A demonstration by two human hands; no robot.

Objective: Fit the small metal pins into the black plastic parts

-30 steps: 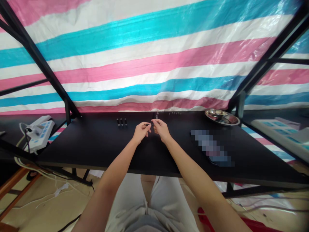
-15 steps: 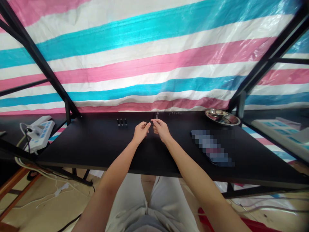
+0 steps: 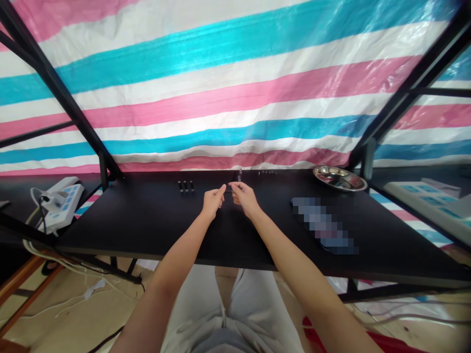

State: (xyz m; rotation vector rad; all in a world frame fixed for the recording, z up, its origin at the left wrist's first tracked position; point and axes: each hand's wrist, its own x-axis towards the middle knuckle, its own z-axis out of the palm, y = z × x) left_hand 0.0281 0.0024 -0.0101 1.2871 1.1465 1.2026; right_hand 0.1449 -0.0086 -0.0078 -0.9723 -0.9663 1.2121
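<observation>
Over the middle of the black table (image 3: 147, 220), my left hand (image 3: 214, 202) is closed, its thumb pointing up and away from me. Close to its right, my right hand (image 3: 244, 197) is also closed, thumb and forefinger pinched toward the left. A narrow gap separates the two hands. Whatever either holds is too small or hidden to make out. Just beyond my hands lie small shiny pieces (image 3: 240, 172) near the table's back edge. Left of my left hand, three short black cylinders with pale ends (image 3: 186, 186) are lined up side by side.
A round metal dish (image 3: 340, 178) sits at the back right. In front of it is a blurred, pixelated flat object (image 3: 324, 225). More tiny pieces (image 3: 267, 172) lie along the back edge. A white power strip (image 3: 64, 203) with cables is at the left. Striped sheeting (image 3: 235, 98) hangs behind.
My hands were touching at the fingertips around a small dark item; now they are slightly apart. The left hand has turned and shifted a little left.
</observation>
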